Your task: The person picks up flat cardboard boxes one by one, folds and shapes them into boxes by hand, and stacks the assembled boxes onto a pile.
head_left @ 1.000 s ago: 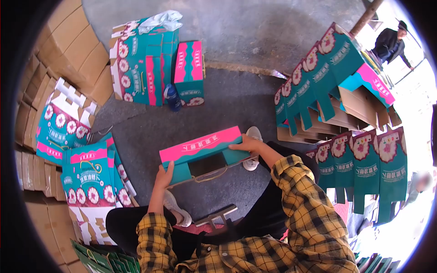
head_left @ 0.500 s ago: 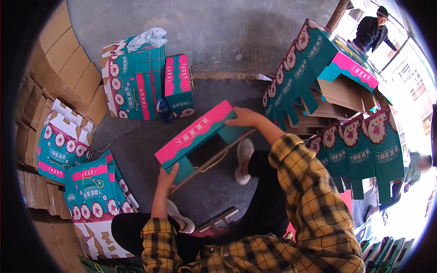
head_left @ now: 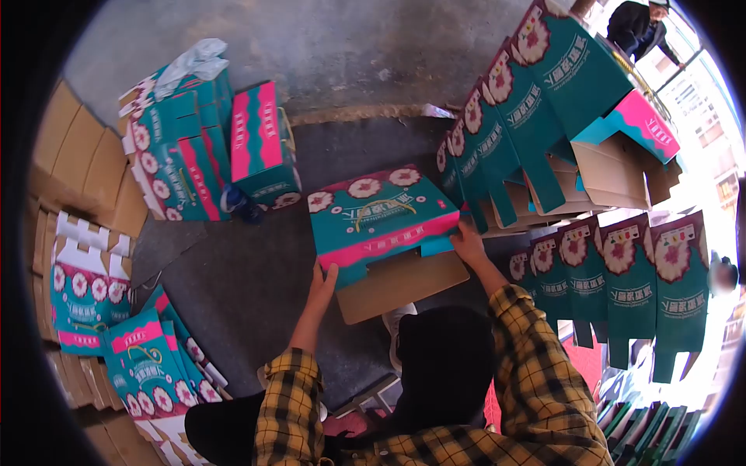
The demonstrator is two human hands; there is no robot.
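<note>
Cardboard box [head_left: 381, 233] held above floor [head_left: 225, 291], in front of knees. Left hand [head_left: 321, 286] curled round near left corner; right hand [head_left: 468, 242] wrapped on right end. Likely light, stiff along folds, easily creased; best gripped at ends, clear of brown flap [head_left: 406, 287].

Left hand [head_left: 318, 289], right hand [head_left: 468, 244] gripping, arms [head_left: 536, 349] extended forward
</note>
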